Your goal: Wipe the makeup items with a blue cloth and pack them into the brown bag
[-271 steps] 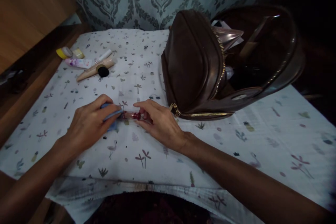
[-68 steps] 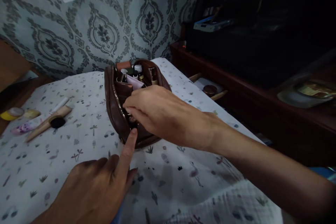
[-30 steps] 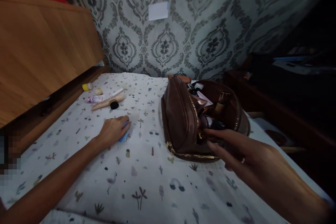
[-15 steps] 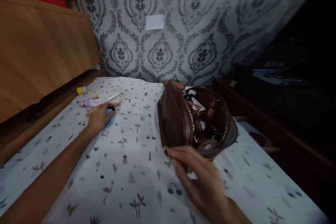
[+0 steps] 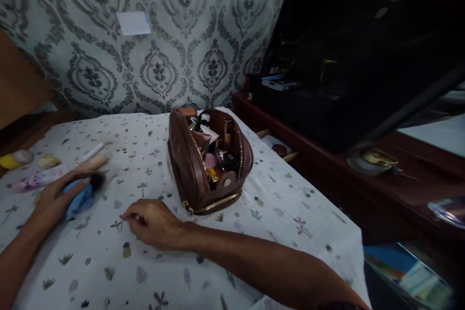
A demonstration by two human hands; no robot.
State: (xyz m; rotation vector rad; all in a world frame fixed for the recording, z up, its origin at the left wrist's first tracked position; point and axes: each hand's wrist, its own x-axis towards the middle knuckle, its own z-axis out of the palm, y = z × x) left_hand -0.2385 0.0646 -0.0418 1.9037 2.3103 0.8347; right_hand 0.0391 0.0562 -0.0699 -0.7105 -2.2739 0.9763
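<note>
My left hand (image 5: 54, 196) is on the left of the bed-like printed cloth, its fingers closed around a blue crumpled cloth (image 5: 80, 197). A dark round item (image 5: 97, 181), slightly blurred, shows just beyond those fingertips. My right hand (image 5: 154, 223) is at the middle, fingers curled in, with nothing visible in them. Behind it stands a brown cosmetic bag (image 5: 189, 169), unzipped and full of makeup items. Past my left hand lie a pink-and-white tube (image 5: 39, 178), a white slim tube (image 5: 92, 151), a beige tube (image 5: 95, 161) and a yellow-capped container (image 5: 14, 159).
A white printed cloth (image 5: 232, 256) covers the surface. To the right are a dark red wooden ledge (image 5: 319, 174) and a large black panel (image 5: 345, 58). An open drawer (image 5: 274, 144) sits beside the bag. Patterned wallpaper (image 5: 185, 24) rises behind.
The view has turned right. My right hand has left the zipper end of the bag and moved left, toward my left hand. My left hand stays at the blue cloth.
</note>
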